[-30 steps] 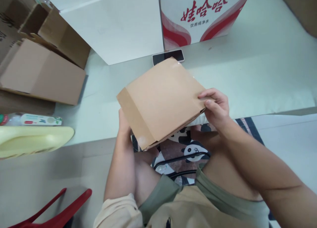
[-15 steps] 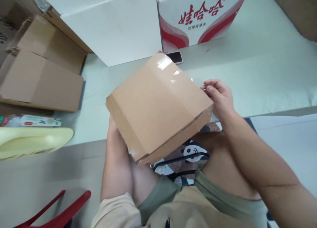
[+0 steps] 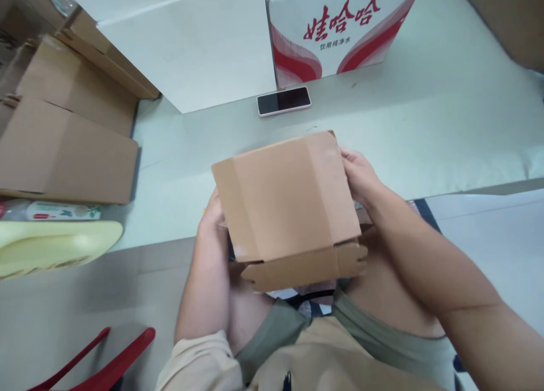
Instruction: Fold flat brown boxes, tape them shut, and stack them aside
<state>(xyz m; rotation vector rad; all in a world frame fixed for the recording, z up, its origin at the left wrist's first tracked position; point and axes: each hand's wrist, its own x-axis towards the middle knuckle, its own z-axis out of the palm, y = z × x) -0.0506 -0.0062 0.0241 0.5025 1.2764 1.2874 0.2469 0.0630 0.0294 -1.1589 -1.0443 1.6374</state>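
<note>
Holding one cardboard box over the lap

Gripping one small brown cardboard box from both sides: left hand closed against its left wall, right hand clamped on its right wall, fingers partly hidden. Box sits above the lap at the bench edge, plain top panel up, one flap hanging open at the near side. On the bench: one phone, one white carton, one red-printed carton. Flattened cardboard at left, count unclear. One yellow tray beside it.
</note>
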